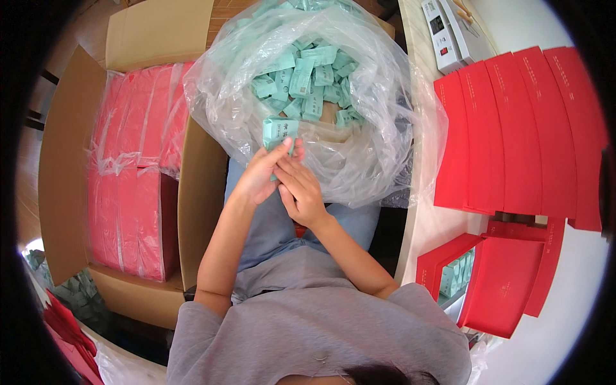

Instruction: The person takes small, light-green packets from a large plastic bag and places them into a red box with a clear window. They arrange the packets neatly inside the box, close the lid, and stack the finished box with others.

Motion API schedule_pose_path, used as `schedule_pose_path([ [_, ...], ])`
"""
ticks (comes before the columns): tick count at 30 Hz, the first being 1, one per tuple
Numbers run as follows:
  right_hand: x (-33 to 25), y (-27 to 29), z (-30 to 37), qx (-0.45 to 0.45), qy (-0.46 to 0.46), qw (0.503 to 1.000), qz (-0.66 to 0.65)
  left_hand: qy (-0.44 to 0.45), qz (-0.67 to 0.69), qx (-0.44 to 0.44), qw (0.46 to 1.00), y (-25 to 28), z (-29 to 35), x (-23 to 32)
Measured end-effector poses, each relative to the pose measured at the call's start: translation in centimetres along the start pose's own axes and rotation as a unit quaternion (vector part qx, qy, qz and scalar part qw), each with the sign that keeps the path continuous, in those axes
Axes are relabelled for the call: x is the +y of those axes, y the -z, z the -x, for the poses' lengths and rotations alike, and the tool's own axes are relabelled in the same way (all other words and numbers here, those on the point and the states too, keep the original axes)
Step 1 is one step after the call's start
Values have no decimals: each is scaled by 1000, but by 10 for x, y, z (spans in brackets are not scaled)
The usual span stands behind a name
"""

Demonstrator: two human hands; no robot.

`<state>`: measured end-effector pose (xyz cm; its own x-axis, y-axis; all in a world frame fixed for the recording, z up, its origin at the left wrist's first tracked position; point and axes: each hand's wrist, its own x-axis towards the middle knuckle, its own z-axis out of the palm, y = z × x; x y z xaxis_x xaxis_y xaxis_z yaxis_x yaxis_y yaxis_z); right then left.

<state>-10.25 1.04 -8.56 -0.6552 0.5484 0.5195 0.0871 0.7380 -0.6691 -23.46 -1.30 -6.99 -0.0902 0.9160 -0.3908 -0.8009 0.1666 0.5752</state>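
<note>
In front of my lap, my left hand (pixel 258 178) grips a small pale green sachet (pixel 277 130) with dark print, thumb on its face. The sachet's upper part sticks out above the fingers. My right hand (pixel 299 192) presses against the left from the right, its fingers bent and together. Between the two hands a bit of green shows low down; whether it is the same sachet or another is hidden. Just beyond them stands a big clear plastic bag (pixel 221 83), its mouth spread wide, with many like sachets (pixel 300 78) heaped inside.
To the left, an open cardboard carton (pixel 67 173) holds plastic-wrapped red packs (pixel 131 115). A pale table (pixel 420 186) on the right carries a row of red boxes (pixel 507 138), an open red box (pixel 507 279) with green sachets beside it, and a white machine (pixel 449 35) at the back.
</note>
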Motion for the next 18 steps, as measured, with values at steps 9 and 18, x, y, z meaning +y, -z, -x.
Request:
schedule_pose_path([
  [9, 1, 47, -16, 150, -167, 958, -179, 1, -44, -8, 999, -40, 28, -8],
  [18, -18, 63, -39, 3, -181, 942, -281, 151, 198, -310, 918, 38, 17, -39],
])
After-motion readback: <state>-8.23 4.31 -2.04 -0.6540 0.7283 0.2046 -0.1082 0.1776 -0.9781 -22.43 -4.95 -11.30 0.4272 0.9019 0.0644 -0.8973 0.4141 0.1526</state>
